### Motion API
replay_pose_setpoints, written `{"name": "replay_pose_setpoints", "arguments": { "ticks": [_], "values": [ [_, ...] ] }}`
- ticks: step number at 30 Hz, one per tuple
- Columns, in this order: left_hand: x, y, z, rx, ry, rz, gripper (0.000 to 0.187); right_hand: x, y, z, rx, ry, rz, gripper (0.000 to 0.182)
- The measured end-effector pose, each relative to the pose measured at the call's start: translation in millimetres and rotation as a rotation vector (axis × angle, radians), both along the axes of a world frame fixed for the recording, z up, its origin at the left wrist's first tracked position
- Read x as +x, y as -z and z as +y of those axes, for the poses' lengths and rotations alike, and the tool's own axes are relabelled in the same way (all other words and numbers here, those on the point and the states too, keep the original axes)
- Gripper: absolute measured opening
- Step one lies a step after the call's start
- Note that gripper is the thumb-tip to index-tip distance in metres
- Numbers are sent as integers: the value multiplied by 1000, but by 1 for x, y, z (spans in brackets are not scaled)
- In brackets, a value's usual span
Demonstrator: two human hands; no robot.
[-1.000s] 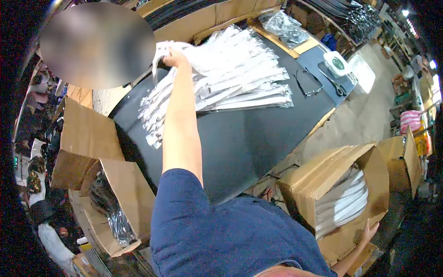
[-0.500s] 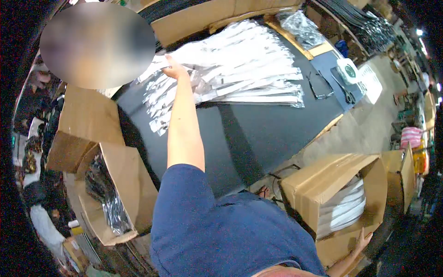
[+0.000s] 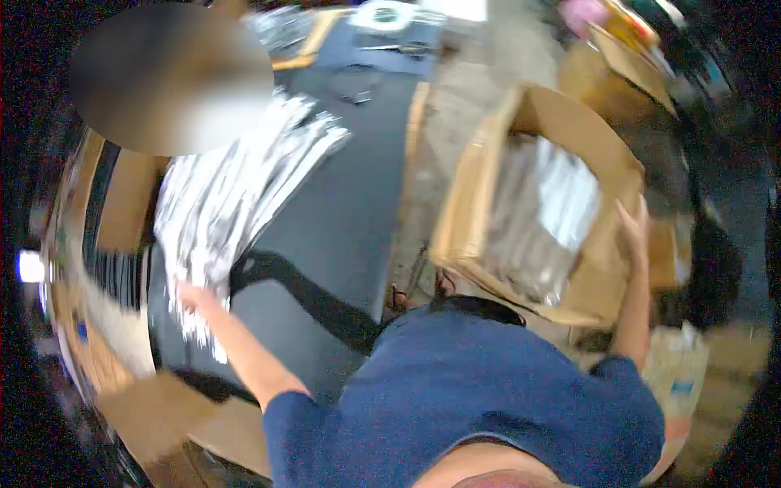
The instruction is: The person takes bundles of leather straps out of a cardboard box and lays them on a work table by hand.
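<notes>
A wide pile of long white strips in clear plastic sleeves [image 3: 236, 187] lies fanned out on the black tabletop [image 3: 342, 220]. At the pile's near end, my left hand [image 3: 191, 297] touches the strips; motion blur hides how its fingers are set. To the right stands an open cardboard box [image 3: 464, 203] with white and greyish plastic-wrapped strips [image 3: 561, 195] inside. My right hand [image 3: 634, 224] is at the right wall of this box, thumb and fingers apart, with nothing visible in it.
Scissors [image 3: 419, 49] and a white roll [image 3: 382, 15] lie at the table's far end, near a plastic-wrapped bundle [image 3: 285, 28]. Another carton [image 3: 606, 81] stands beyond the box. Cardboard flaps [image 3: 154, 407] stick up at lower left. A pale sack [image 3: 675, 374] is at right.
My view has swung right, so the box sits nearer the middle and the pile farther left. My right hand now shows higher along the box wall. My left hand remains at the strips.
</notes>
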State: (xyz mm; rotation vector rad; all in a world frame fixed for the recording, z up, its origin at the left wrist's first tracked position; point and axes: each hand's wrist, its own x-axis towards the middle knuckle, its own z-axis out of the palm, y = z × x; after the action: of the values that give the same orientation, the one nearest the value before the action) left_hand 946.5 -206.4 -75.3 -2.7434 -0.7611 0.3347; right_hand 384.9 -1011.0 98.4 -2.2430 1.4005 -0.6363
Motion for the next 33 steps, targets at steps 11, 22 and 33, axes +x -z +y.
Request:
{"name": "replay_pose_setpoints", "arguments": {
  "ticks": [11,22,33],
  "values": [
    [-128,-253,-448,-2007,979,-296,32,8,-3,18,-65,-13,-140,62],
    [-250,-213,-738,-1111,1793,581,48,40,-51,26,-318,-207,10,58],
    [-256,-106,-752,-1131,1213,597,39,97,-27,6,923,483,-714,18]
  ]
}}
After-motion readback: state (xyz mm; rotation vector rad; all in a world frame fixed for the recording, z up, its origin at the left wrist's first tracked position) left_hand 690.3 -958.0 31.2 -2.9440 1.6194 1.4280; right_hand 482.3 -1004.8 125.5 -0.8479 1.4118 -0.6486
